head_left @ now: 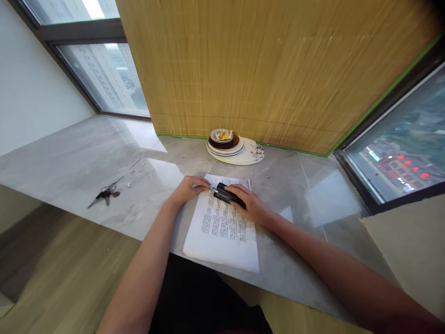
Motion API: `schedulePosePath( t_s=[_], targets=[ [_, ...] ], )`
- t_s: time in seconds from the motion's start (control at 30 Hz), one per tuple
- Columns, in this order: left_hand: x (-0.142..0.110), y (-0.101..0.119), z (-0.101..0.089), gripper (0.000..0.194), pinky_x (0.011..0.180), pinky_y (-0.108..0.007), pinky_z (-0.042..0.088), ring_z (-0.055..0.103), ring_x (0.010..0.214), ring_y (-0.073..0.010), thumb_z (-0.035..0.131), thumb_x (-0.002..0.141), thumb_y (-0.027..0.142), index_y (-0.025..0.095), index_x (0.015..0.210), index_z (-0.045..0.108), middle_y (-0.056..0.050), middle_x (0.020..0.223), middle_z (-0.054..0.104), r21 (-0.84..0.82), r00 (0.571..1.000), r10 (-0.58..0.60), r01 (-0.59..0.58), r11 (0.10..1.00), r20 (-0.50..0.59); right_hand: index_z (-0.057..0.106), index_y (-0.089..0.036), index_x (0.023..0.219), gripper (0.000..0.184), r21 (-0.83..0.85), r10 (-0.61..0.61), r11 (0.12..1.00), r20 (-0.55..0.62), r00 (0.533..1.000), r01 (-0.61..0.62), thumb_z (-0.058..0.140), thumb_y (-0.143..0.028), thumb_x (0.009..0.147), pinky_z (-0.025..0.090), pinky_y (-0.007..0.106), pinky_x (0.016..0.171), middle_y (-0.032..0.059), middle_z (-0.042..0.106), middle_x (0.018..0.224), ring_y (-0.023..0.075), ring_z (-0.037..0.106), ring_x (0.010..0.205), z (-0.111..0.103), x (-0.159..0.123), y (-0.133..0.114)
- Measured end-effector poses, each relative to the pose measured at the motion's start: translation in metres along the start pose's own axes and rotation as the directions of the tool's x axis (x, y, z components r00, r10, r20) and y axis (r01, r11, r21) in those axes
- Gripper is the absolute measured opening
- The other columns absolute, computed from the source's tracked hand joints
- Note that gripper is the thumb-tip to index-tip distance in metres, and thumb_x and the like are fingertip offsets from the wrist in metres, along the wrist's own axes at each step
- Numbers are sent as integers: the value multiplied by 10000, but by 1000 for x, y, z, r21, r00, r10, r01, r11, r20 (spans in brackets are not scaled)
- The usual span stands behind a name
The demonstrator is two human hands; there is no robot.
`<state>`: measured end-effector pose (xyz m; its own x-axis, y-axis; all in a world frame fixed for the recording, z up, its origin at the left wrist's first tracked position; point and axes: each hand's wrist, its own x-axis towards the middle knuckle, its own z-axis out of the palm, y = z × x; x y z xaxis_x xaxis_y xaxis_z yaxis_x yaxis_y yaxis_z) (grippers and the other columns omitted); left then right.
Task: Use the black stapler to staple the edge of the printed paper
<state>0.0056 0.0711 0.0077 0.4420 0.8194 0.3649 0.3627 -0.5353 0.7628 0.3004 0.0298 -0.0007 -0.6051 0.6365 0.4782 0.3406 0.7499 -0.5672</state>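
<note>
My right hand (251, 203) is wrapped around a black stapler (226, 194), which lies slantwise over the upper part of some printed paper (222, 250). A small silver metal part juts from the stapler's left end. At that end my left hand (192, 189) is closed, its thumb and fingertips pinched together by the metal. What sits between those fingertips is too small to make out. The paper carries rows of dark print and lies on the grey marble ledge (156, 218), reaching its front edge.
Behind the paper stand stacked plates (225, 150) with a small patterned dish (221, 135) on top, next to an oval plate (253, 153). A bunch of keys (105, 193) lies on the left. A bamboo blind (243, 69) hangs at the back, with windows on both sides.
</note>
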Motion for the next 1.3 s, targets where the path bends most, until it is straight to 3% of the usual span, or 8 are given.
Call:
schedulePosePath(
  t_s=[0.1,0.27,0.53,0.67,0.83,0.97,1.07,1.3],
  targets=[
    [0,3,0,195,878,-347,592,758,880,-222,788,860,390,221,939,846,-87,940,808,-43,999,-42,43,998,23,515,-283,1455,461,81,-10,997,-44,999,14,552,-197,1004,549,458,1052,111,636,1328,249,637,1219,-1,0,4],
    [3,21,10,481,983,-398,552,731,966,-250,923,692,379,219,1129,800,-77,981,806,-110,1000,-29,30,994,12,556,-280,1418,411,176,-107,977,-86,991,121,597,-262,1010,577,448,1007,114,669,1294,251,654,1194,-8,-3,-1],
    [7,27,17,408,930,-356,540,681,977,-213,895,719,381,214,1068,766,-78,1064,763,-103,983,80,-64,993,164,539,-291,1466,446,128,-198,972,-11,980,198,578,-241,1024,571,454,1040,123,661,1346,243,647,1233,-1,-6,-15],
    [8,22,20,440,1027,-393,517,691,1111,-259,875,753,433,215,1119,766,-97,1155,761,-92,988,49,-35,995,149,625,-300,1384,370,112,-55,991,-139,989,71,601,-266,1016,593,451,1011,97,707,1285,245,687,1176,-12,-10,-26],
    [10,12,30,358,1177,-498,408,597,1339,-294,819,843,374,275,1182,764,-103,1380,688,49,958,144,-160,986,249,704,-315,1310,345,-9,145,988,-319,937,-156,680,-271,969,606,465,998,72,736,1261,271,718,1134,-60,-48,-31],
    [9,4,34,375,1194,-521,373,563,1377,-321,826,832,415,286,1180,775,-96,1428,659,144,938,160,-212,967,309,724,-342,1297,373,-112,236,958,-222,946,-266,717,-242,939,628,445,967,55,760,1222,266,745,1079,-102,-109,-25],
    [8,3,35,376,1195,-502,372,579,1356,-315,839,815,423,292,1163,783,-83,1402,676,125,945,156,-198,972,286,712,-366,1320,432,-126,214,967,-86,973,-223,728,-199,922,649,425,926,45,775,1201,264,758,1061,-120,-145,-29],
    [8,3,35,377,1193,-500,353,557,1370,-315,817,832,449,293,1173,776,-84,1417,663,169,946,134,-189,967,295,634,-381,1410,536,120,100,986,123,987,-115,669,-116,945,649,439,896,70,719,1316,257,720,1131,-91,-143,-63]
  ],
)
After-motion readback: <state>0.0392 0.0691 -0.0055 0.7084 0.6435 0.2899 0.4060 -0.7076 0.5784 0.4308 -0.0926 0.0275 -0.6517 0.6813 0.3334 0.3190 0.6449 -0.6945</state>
